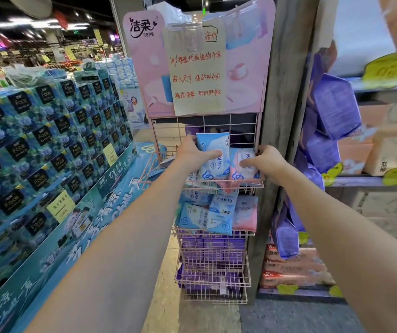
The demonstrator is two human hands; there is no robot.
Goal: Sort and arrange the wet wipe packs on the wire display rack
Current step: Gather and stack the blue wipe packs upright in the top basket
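A pink wire display rack (255,131) stands in front of me with several baskets. In the top basket my left hand (192,152) grips an upright blue wet wipe pack (214,145), thumb across its front. Beside it, my right hand (268,162) holds a pink wet wipe pack (243,174), thumb on its face and fingers behind it. The basket below holds several blue packs (207,217) and a pink pack (246,215), lying askew. Purple packs (211,246) fill the lower baskets.
A pink brand board with a handwritten paper sign (196,68) tops the rack. Stacked blue tissue boxes (48,140) form a display on the left. A grey pillar (281,92) and shelves with purple bags (332,111) and tissue packs stand on the right.
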